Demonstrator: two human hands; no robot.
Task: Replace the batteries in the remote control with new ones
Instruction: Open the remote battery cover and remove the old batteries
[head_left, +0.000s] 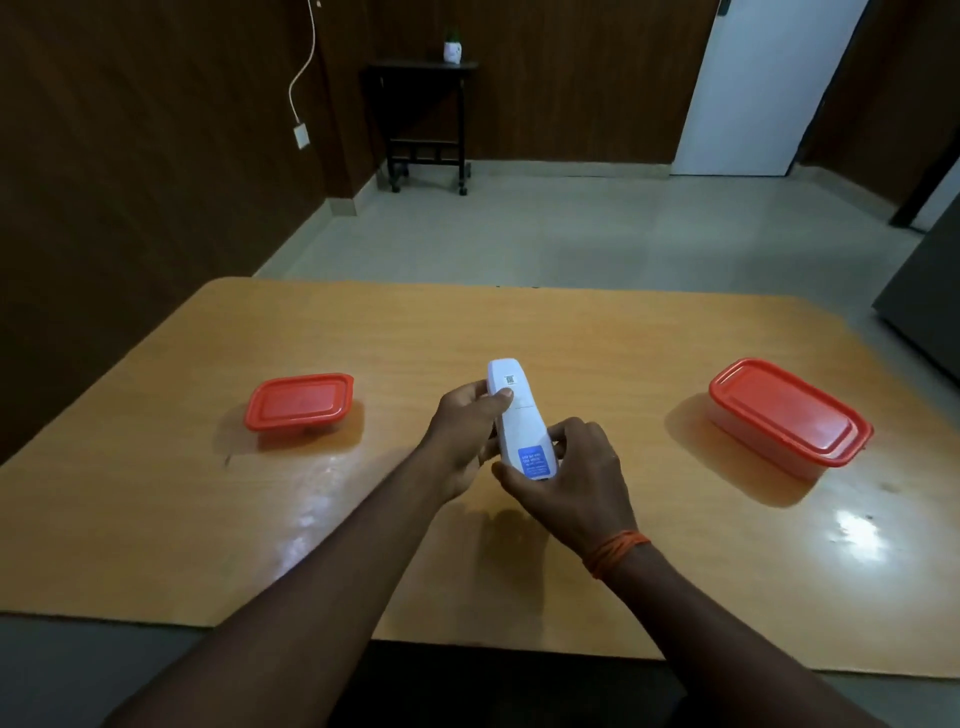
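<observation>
A white remote control (519, 421) is held back side up above the middle of the wooden table (467, 332). A blue sticker marks its near end and a small code label its far end. My left hand (462, 436) grips its left side, thumb lying across the back near the battery cover seam. My right hand (566, 473) wraps the near end, fingers curled around the sticker area. The battery cover looks closed. No loose batteries show.
A small clear container with a red lid (298, 402) stands to the left, a larger one with a red lid (787, 415) to the right, both closed. Beyond the table are a tiled floor, a dark side table (423, 119) with a small potted plant and a white door (763, 88).
</observation>
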